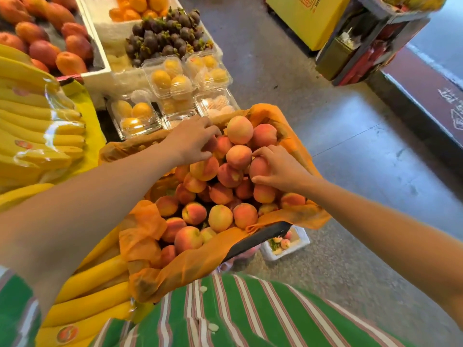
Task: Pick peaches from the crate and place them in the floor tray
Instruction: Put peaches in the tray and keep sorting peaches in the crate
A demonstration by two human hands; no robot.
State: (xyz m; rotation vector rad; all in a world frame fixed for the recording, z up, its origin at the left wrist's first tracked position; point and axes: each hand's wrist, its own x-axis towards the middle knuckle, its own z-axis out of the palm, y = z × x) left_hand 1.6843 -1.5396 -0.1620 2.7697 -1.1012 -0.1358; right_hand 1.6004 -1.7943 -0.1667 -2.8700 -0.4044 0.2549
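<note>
Bright daylight — floor glare, wide-angle bending, blurred edges

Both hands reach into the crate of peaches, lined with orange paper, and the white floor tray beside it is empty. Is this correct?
Not quite: in the head view the white floor tray already holds a few peaches. The left hand and right hand do reach into the lined crate.

Single head-worn wide-angle view, steeply down and forward, close above the crate [260,235]
</note>
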